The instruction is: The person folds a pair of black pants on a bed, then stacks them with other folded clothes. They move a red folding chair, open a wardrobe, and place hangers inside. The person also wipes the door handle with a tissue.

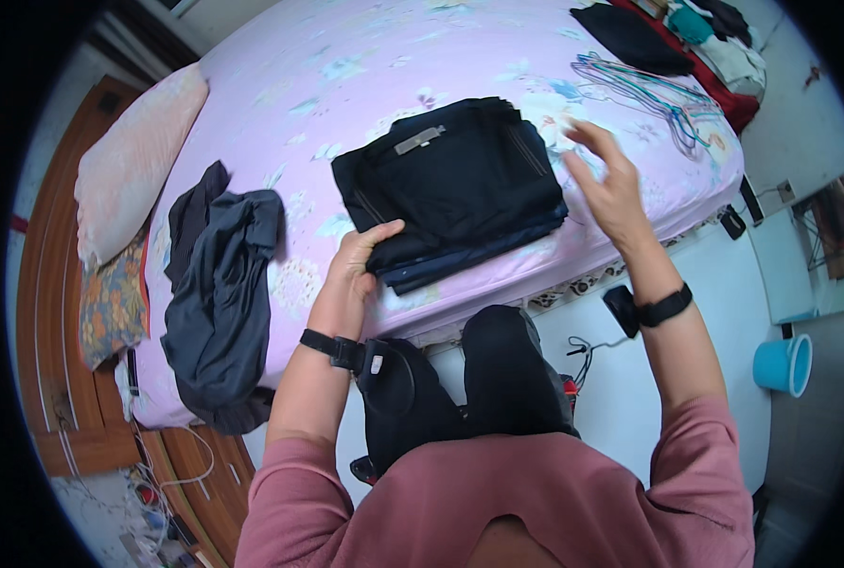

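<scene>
A stack of folded dark clothes (457, 184) lies on the bed before me, black on top with navy layers showing at the front edge. The top piece carries a small grey label (420, 140). My left hand (358, 259) grips the stack's near left corner, thumb on top and fingers hidden beneath or behind it. My right hand (610, 181) is raised just off the stack's right side, fingers apart and holding nothing; its fingertips are slightly blurred. To the left, a loose dark grey garment (227, 298) lies crumpled over a darker one.
Several wire hangers (649, 99) and a folded black cloth (631, 39) lie at the bed's far right, beside clothes on a red fabric (741, 110). Pillows (138, 163) line the left side. A blue bucket (780, 366) stands on the floor at right.
</scene>
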Demonstrator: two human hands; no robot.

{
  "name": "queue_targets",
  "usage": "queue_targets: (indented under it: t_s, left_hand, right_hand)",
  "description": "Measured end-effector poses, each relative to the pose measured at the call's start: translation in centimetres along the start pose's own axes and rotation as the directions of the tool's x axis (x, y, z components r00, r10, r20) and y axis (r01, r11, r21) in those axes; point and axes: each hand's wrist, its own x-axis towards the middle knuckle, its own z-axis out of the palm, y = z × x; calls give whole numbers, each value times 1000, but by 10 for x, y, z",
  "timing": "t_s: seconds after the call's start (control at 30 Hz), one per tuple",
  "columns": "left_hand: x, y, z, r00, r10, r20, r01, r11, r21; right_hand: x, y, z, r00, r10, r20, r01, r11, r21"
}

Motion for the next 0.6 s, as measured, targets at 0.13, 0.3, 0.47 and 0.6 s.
queue_targets:
  t_s: [0.13, 0.3, 0.47, 0.6]
  left_hand:
    - [-5, -9, -2, 1000, 18, 16, -17, 999, -38]
    - [-1, -7, 1, 1000, -21, -21, 19, 996, -92]
    - [1, -7, 1, 997, 8, 78, 5, 986, -169]
    - [4, -2, 2, 995, 57, 79, -31, 953, -300]
  right_hand:
    - [42, -36, 89, 936, -280, 215, 329, 913, -241]
    - [33, -24, 146, 903, 110, 416, 172, 794, -583]
    - [33, 2, 155, 923, -16, 384, 248, 787, -564]
    - [40, -4, 152, 903, 42, 427, 251, 755, -605]
